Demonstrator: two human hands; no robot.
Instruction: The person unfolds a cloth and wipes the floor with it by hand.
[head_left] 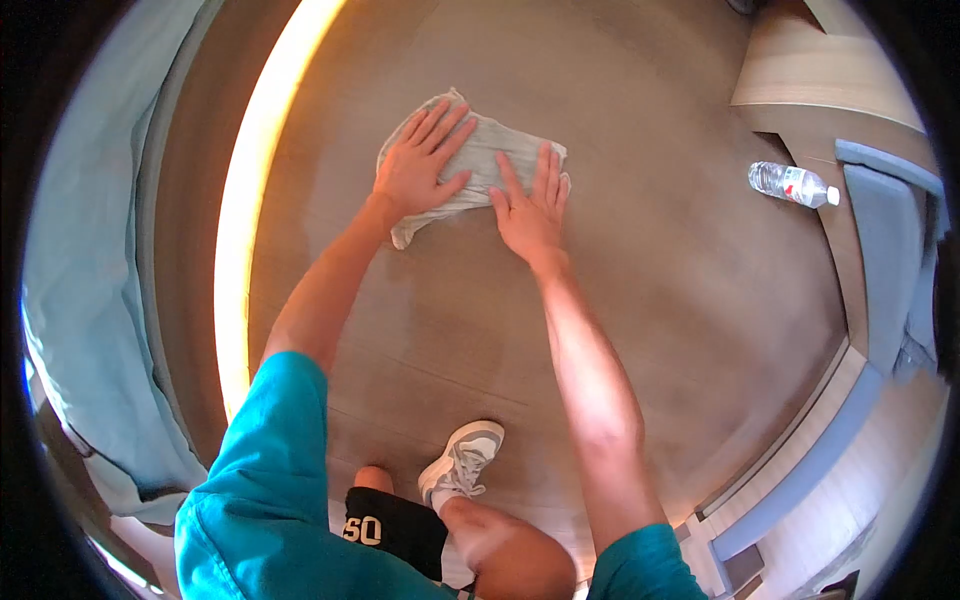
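Lying beneath the left grip (414, 172) and right grip (531, 212), both spread flat, is a pale cloth (484, 150).

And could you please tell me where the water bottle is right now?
The bottle lies on its side on the floor at the right of the head view, its white cap toward the blue-grey padding.

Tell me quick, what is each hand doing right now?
Left hand: open, palm down on the cloth, fingers spread.
Right hand: open, palm down, fingers on the cloth's other end.
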